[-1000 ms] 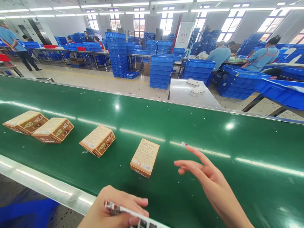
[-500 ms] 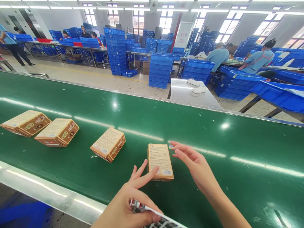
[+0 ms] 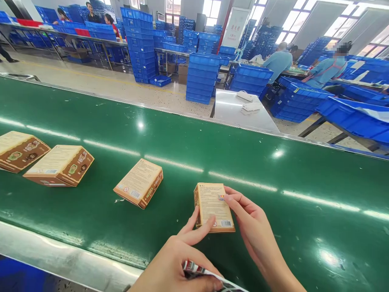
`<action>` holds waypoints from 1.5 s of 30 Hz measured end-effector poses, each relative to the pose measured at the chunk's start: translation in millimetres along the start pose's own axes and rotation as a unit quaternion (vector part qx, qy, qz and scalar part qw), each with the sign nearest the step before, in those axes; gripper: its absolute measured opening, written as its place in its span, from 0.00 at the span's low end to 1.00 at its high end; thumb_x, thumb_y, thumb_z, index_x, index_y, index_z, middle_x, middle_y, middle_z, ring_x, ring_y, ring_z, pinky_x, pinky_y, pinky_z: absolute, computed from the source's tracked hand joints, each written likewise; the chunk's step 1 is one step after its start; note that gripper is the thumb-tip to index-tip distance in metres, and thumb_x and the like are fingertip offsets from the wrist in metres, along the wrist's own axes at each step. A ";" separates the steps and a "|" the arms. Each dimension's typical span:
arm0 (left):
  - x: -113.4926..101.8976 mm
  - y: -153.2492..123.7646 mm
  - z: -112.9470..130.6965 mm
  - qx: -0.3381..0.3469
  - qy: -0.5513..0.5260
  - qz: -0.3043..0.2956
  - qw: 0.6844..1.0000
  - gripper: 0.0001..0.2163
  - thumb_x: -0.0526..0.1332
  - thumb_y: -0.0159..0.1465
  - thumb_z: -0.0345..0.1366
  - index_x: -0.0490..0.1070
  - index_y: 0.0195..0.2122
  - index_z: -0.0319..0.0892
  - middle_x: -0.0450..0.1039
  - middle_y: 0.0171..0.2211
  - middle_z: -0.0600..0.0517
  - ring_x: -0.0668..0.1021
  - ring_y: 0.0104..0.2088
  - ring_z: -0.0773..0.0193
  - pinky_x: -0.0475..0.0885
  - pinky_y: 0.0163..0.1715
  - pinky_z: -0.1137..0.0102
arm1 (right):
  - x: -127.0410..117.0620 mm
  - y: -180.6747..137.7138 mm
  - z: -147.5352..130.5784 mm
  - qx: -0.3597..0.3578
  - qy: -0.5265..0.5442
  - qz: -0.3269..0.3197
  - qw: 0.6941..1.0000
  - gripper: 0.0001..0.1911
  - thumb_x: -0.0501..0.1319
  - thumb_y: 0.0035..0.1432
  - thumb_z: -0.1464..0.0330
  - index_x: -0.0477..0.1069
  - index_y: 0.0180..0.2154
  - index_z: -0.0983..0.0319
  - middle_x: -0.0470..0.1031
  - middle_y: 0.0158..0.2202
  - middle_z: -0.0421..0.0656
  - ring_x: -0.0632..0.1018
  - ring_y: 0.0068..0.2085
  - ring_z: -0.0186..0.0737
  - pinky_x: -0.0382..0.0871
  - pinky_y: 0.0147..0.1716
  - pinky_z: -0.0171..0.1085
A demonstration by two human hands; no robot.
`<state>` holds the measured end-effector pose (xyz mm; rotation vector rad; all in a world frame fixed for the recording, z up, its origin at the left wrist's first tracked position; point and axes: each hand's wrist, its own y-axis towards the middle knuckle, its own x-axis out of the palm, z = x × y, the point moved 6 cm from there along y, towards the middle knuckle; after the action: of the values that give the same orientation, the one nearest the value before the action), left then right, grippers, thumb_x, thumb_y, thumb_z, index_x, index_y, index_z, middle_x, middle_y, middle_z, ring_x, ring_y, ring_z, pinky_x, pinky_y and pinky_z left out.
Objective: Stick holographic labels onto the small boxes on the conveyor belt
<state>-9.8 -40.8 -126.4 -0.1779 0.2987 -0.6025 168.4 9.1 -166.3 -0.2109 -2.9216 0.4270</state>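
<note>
A small tan and brown carton (image 3: 214,207) lies on the green conveyor belt (image 3: 170,134), its printed face and barcode upward. My left hand (image 3: 178,259) pinches a sheet with a dark grid pattern (image 3: 232,286) between thumb and palm, while its outstretched fingers rest on the carton's left side and top. A small shiny sticker (image 3: 221,197) is under the thumb and fingertip of my right hand (image 3: 253,221), against the upper right of the carton's face. Most of the sheet falls outside the view.
To the left on the belt lie a similar carton (image 3: 141,182) and two more brown cartons (image 3: 60,166). A metal rail (image 3: 60,255) borders the near side. Beyond the belt stand a steel table (image 3: 240,111), stacked blue crates (image 3: 200,79) and seated people (image 3: 326,71).
My right hand has brought the sticker from beside the carton onto its printed face. The left fingers stay on the carton. The camera view has shifted, and the cartons at left appear further left.
</note>
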 end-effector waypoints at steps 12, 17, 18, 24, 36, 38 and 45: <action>15.4 10.6 2.3 0.037 -0.025 0.040 0.998 0.12 0.70 0.61 0.40 0.84 0.46 0.60 0.66 0.66 0.61 0.56 0.71 0.45 0.56 0.69 0.47 | -17.1 -9.7 -30.3 -0.137 -0.277 0.073 0.948 0.18 0.65 0.60 0.49 0.73 0.31 0.56 0.81 0.45 0.48 0.80 0.43 0.55 0.74 0.38 0.45; 28.7 20.5 5.6 0.050 0.001 -0.009 0.999 0.05 0.72 0.59 0.38 0.87 0.34 0.56 0.64 0.67 0.58 0.49 0.72 0.40 0.46 0.69 0.40 | -29.7 -6.1 -36.6 -0.122 -0.298 0.115 0.940 0.21 0.66 0.58 0.48 0.65 0.43 0.55 0.83 0.34 0.45 0.82 0.35 0.52 0.75 0.32 0.44; 31.4 21.5 5.5 0.054 0.009 -0.025 0.998 0.05 0.72 0.57 0.36 0.87 0.33 0.55 0.63 0.67 0.58 0.48 0.72 0.39 0.43 0.69 0.39 | -33.9 -4.3 -37.4 -0.123 -0.300 0.118 0.939 0.22 0.65 0.59 0.49 0.64 0.45 0.55 0.83 0.34 0.45 0.82 0.33 0.51 0.75 0.31 0.44; 16.1 5.3 5.4 0.066 -0.005 0.035 0.997 0.07 0.69 0.58 0.33 0.87 0.34 0.52 0.64 0.67 0.51 0.54 0.72 0.38 0.50 0.68 0.38 | -64.4 -20.6 -58.5 -0.207 -0.342 0.107 0.910 0.15 0.60 0.66 0.54 0.71 0.49 0.53 0.83 0.44 0.46 0.83 0.42 0.52 0.78 0.38 0.46; -23.5 -25.7 15.4 -0.006 0.004 0.196 0.981 0.11 0.68 0.63 0.47 0.85 0.28 0.51 0.67 0.65 0.53 0.59 0.71 0.40 0.52 0.69 0.41 | -28.3 -85.7 -80.3 -0.398 -0.483 -0.131 0.769 0.10 0.61 0.69 0.63 0.78 0.49 0.47 0.77 0.57 0.41 0.75 0.60 0.56 0.76 0.56 0.54; -24.6 -27.4 14.1 -0.003 0.012 0.202 0.979 0.10 0.68 0.63 0.47 0.85 0.29 0.51 0.67 0.65 0.53 0.59 0.71 0.39 0.52 0.69 0.41 | -28.4 -85.5 -79.7 -0.408 -0.487 -0.129 0.762 0.07 0.61 0.69 0.63 0.79 0.44 0.48 0.77 0.57 0.42 0.74 0.60 0.57 0.77 0.55 0.54; -46.5 -27.8 5.6 0.038 0.069 0.246 0.966 0.14 0.66 0.64 0.47 0.84 0.25 0.48 0.62 0.68 0.51 0.54 0.72 0.37 0.43 0.69 0.35 | -40.8 -79.4 -73.8 -0.347 -0.352 -0.065 0.867 0.05 0.63 0.67 0.61 0.78 0.37 0.49 0.78 0.56 0.43 0.77 0.56 0.56 0.78 0.52 0.51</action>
<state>-59.1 -35.8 -103.7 0.0148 0.4367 -0.1329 213.8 -53.1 -79.7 0.0829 -3.6334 -0.7644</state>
